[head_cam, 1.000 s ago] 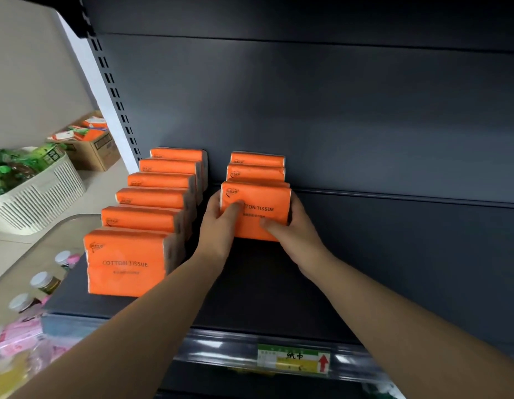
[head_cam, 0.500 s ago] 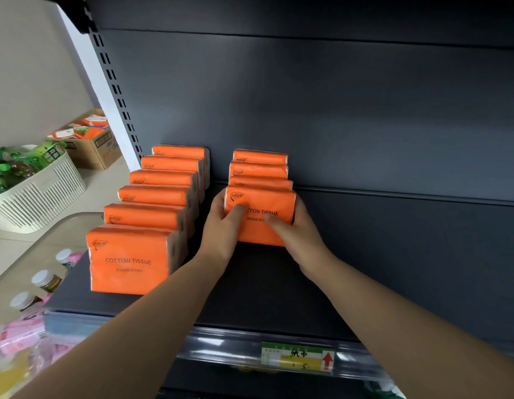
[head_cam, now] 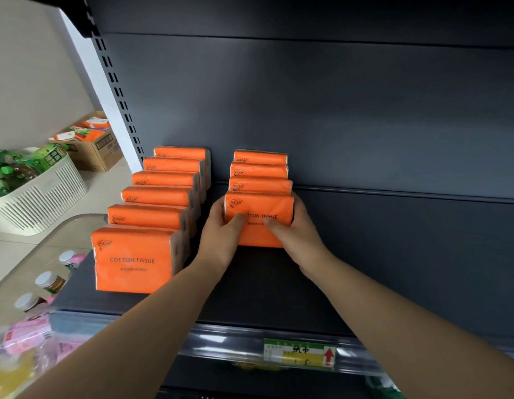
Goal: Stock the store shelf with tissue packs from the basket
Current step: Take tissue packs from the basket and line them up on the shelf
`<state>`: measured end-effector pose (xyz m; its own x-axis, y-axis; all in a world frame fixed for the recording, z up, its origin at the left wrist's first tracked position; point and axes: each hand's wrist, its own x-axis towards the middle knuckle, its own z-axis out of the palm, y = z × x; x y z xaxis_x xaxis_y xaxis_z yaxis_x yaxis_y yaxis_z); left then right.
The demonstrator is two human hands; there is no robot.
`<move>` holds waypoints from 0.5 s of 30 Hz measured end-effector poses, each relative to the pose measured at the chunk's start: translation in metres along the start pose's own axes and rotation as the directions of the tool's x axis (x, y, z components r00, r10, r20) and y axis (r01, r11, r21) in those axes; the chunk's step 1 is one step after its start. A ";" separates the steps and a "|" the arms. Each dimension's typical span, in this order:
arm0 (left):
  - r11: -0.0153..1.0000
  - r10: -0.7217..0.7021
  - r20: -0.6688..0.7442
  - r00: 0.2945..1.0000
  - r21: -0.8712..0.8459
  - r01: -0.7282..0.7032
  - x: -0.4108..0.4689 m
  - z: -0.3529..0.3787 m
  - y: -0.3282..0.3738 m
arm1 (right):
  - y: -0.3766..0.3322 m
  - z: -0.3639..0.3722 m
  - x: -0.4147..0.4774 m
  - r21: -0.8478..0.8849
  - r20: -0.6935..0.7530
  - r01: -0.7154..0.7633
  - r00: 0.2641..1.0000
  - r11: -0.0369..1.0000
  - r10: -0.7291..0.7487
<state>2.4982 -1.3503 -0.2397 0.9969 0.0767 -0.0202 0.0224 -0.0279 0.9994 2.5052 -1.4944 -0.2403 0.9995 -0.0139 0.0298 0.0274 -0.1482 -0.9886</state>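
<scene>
Both hands grip the tissue pack between them, the left hand at its left end and the right hand at its right, thumbs across its face. Its long axis runs hand to hand (neither is nearer). The pack stands on the shelf, and its row is just beyond the fingertips.

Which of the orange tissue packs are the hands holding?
The front orange plastic-wrapped tissue pack of the shorter right-hand row; left hand and right hand grip its sides.

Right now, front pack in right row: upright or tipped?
Upright: front pack stands on edge on the shelf, printed face outward.
</scene>
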 end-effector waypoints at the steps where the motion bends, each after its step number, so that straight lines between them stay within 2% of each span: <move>1: 1.000 0.002 0.000 1.000 0.013 -0.002 -0.001 -0.001 0.000 | -0.001 0.000 -0.001 -0.002 -0.004 -0.001 1.000 1.000 0.001; 8: 0.997 0.004 -0.005 1.000 0.073 -0.004 -0.004 -0.003 0.010 | -0.012 -0.005 -0.006 -0.030 -0.011 0.068 0.998 0.997 -0.069; 15: 0.948 0.083 -0.009 0.997 0.309 -0.076 -0.012 -0.002 0.035 | -0.033 -0.007 -0.014 -0.178 -0.062 0.127 0.988 0.976 -0.140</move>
<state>2.4871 -1.3500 -0.2041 0.9945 0.0835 0.0628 -0.0307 -0.3404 0.9398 2.4903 -1.4966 -0.2066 0.9827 -0.0546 0.1769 0.1503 -0.3222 -0.9347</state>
